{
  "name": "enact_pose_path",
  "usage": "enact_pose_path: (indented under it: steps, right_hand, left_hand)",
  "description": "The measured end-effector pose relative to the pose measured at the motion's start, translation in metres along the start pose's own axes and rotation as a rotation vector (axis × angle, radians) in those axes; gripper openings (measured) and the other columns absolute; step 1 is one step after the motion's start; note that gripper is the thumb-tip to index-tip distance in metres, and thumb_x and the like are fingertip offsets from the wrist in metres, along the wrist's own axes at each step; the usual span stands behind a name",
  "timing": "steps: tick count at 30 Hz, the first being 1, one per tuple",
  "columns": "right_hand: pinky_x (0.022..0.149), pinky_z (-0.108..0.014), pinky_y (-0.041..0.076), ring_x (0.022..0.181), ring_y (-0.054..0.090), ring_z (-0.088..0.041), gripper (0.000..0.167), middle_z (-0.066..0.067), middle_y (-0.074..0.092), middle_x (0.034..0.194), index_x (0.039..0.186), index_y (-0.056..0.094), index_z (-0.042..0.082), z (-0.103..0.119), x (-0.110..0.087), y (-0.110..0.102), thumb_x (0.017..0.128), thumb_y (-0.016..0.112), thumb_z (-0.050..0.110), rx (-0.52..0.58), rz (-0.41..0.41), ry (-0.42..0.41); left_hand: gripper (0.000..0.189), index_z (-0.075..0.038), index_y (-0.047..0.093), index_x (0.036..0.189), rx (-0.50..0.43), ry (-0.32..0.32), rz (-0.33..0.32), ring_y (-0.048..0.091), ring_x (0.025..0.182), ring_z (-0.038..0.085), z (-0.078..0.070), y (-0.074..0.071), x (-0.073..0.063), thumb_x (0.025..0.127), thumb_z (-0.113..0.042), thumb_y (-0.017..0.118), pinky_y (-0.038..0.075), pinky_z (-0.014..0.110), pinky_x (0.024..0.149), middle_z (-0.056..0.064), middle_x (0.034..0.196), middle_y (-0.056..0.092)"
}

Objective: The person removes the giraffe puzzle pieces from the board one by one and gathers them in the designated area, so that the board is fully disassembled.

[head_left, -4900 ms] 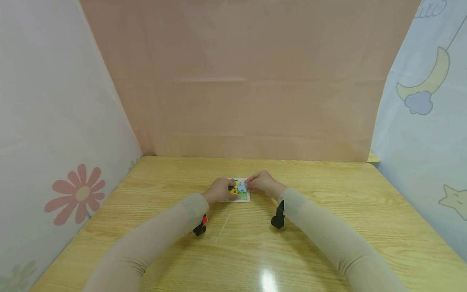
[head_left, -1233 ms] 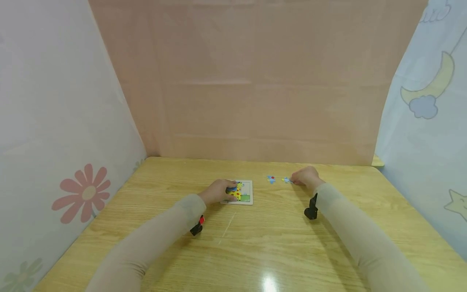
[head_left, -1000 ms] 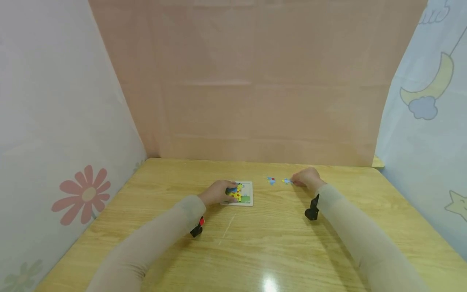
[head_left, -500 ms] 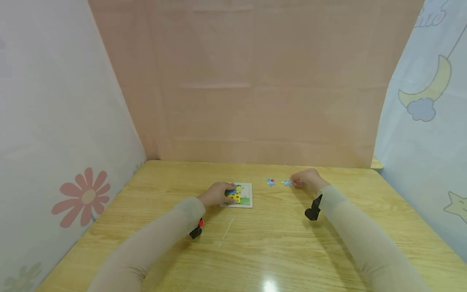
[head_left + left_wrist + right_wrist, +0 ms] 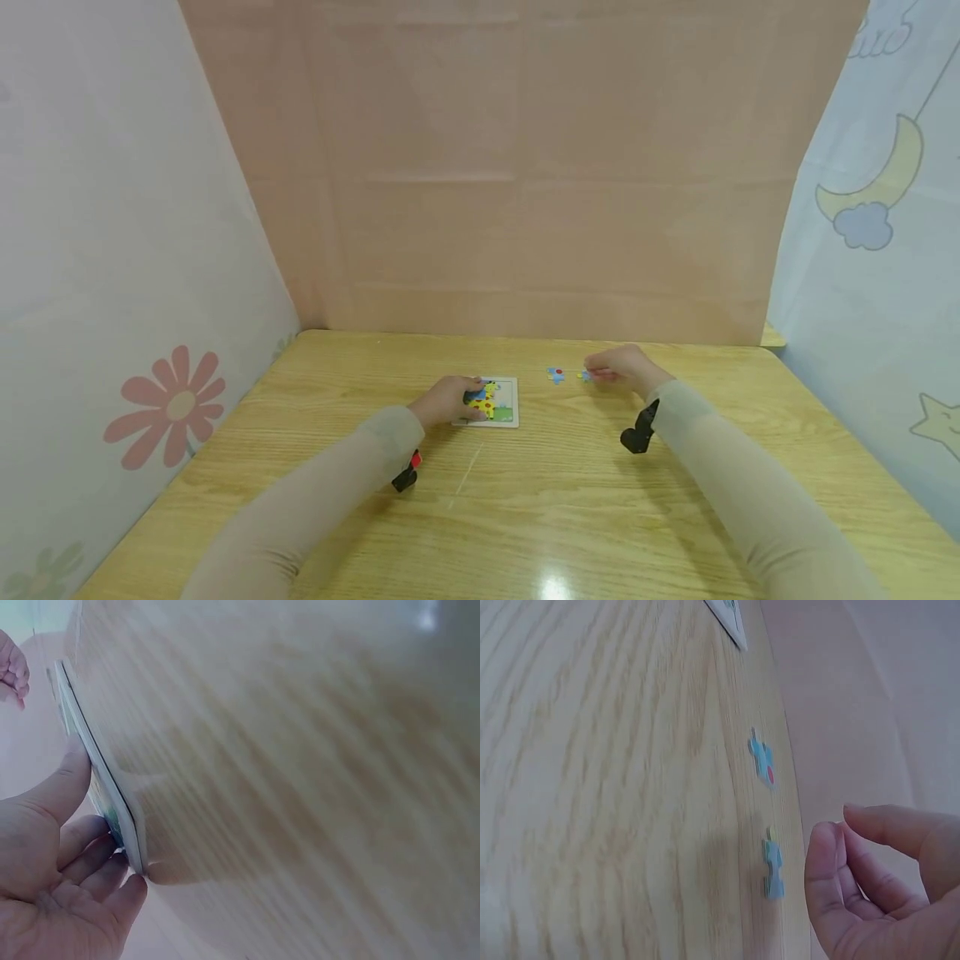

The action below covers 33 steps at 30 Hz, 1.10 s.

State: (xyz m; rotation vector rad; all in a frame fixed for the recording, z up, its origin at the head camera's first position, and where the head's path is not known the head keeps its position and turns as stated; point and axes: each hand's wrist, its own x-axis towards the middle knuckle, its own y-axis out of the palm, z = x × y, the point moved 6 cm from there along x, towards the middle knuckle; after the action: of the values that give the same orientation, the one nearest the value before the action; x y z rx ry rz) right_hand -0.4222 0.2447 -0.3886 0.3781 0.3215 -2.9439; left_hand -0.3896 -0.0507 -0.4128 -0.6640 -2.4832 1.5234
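My left hand grips the left side of a white-framed jigsaw puzzle board, which shows a yellow, red-spotted animal. In the left wrist view, thumb and fingers brace the board's edge. Two loose blue puzzle pieces lie right of the board: one with a red spot, the other with a yellow tip. Just above the yellow-tipped piece hovers my right hand. Its fingers are loosely curled, thumb and index fingertips close together, and nothing shows between them in the right wrist view.
A wooden table carries the board and pieces. Its back edge meets a pinkish-brown panel. Patterned pale sheets stand at the left and right. A black camera is strapped below the right wrist.
The right hand was at the board about five seconds ago, then was out by the loose pieces. It has just shifted slightly left over the yellow-tipped piece. The left hand stays on the board.
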Motion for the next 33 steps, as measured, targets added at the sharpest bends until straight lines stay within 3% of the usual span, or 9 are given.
enact_pose_path:
  steps: [6, 12, 20, 25, 33]
  right_hand:
    - [0.104, -0.042, 0.046, 0.088, 0.069, -0.013, 0.046, -0.012, 0.071, 0.109, 0.131, 0.05, -0.015, 0.001, 0.002, 0.016, 0.094, 0.062, 0.008, -0.06, 0.053, -0.025]
    - [0.103, -0.042, 0.048, 0.088, 0.069, -0.013, 0.043, -0.016, 0.07, 0.113, 0.129, 0.052, -0.014, 0.008, 0.0, 0.035, 0.094, 0.061, 0.009, -0.102, 0.087, -0.052]
    - [0.104, -0.044, 0.046, 0.106, 0.066, -0.026, 0.04, -0.025, 0.06, 0.129, 0.128, 0.055, -0.012, 0.01, 0.003, 0.061, 0.095, 0.061, 0.01, -0.146, 0.116, -0.055]
    - [0.102, -0.044, 0.048, 0.111, 0.063, -0.034, 0.039, -0.027, 0.06, 0.128, 0.127, 0.056, -0.013, 0.011, -0.001, 0.079, 0.094, 0.061, 0.008, -0.151, 0.134, -0.061]
    - [0.087, -0.035, 0.057, 0.088, 0.069, -0.02, 0.031, -0.019, 0.069, 0.113, 0.118, 0.064, -0.01, 0.006, -0.001, 0.103, 0.09, 0.065, 0.005, -0.166, 0.152, -0.058]
  left_hand:
    - [0.066, -0.006, 0.05, 0.141, -0.009, 0.006, -0.017, 0.037, 0.141, 0.028, 0.002, 0.002, 0.0, 0.084, -0.03, 0.074, 0.032, 0.042, 0.116, 0.005, 0.15, 0.044]
    - [0.069, -0.009, 0.045, 0.144, -0.016, 0.011, -0.017, 0.035, 0.143, 0.028, 0.005, 0.004, 0.003, 0.085, -0.032, 0.072, 0.03, 0.042, 0.117, 0.005, 0.152, 0.04]
    - [0.068, -0.009, 0.046, 0.143, 0.004, -0.005, -0.015, 0.034, 0.143, 0.026, 0.004, 0.002, 0.002, 0.085, -0.032, 0.072, 0.03, 0.042, 0.117, 0.003, 0.152, 0.041]
    - [0.068, -0.01, 0.047, 0.143, 0.007, -0.007, -0.013, 0.034, 0.143, 0.026, 0.005, 0.002, 0.002, 0.085, -0.033, 0.072, 0.03, 0.042, 0.117, 0.002, 0.152, 0.041]
    - [0.068, -0.009, 0.048, 0.142, -0.049, -0.003, -0.011, 0.034, 0.143, 0.028, 0.006, 0.001, 0.002, 0.084, -0.033, 0.073, 0.03, 0.044, 0.117, 0.003, 0.153, 0.04]
